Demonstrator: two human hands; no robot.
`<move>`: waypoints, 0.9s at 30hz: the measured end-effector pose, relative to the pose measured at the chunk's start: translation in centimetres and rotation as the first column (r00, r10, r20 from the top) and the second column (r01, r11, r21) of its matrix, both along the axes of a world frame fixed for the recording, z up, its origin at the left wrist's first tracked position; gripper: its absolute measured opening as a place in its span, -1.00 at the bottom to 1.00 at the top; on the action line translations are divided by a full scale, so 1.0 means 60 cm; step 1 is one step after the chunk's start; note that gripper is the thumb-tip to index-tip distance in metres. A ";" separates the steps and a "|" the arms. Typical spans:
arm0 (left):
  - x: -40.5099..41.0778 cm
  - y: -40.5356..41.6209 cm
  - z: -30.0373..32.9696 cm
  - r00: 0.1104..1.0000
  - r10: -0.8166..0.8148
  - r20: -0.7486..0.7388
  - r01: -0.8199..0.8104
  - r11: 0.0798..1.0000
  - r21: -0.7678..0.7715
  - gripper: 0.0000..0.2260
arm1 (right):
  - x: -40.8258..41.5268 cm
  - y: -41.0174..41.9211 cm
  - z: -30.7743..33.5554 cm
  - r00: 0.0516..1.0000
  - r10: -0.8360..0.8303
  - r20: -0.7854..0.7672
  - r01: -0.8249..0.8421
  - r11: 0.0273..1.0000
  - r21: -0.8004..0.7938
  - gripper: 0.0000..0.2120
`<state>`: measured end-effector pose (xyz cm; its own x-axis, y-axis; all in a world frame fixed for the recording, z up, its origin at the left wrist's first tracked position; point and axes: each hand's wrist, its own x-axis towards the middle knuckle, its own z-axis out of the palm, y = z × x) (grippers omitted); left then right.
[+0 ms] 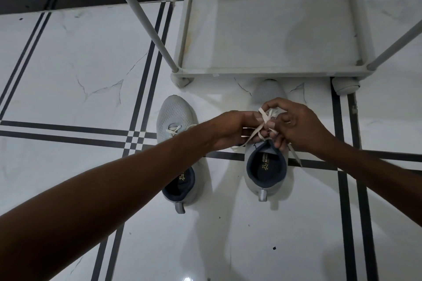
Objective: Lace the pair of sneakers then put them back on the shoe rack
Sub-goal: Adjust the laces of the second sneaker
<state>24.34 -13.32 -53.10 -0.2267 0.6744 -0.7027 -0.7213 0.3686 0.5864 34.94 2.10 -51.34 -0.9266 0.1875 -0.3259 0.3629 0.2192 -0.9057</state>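
1. Pinching the cream lace above the right sneaker, both hands meet over its tongue; the left hand has its fingers clamped on one strand, and the right hand curls its fingers closed on the other strands.
2. Both forearms reach in from the lower corners, the left one crossing over the left sneaker.
3. That left sneaker stands just beside the right one, its lace threaded through the eyelets near the toe.
4. Both sneakers sit on the floor, toes toward the shoe rack; no shoes are on its lowest shelf.
5. White floor tiles carry dark double stripes.
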 end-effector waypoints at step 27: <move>0.038 0.023 -0.001 0.078 -0.204 -0.976 -0.051 0.977 -0.209 -0.91 | -0.009 0.033 -0.021 0.947 0.072 0.313 0.075 0.897 -0.435 -0.78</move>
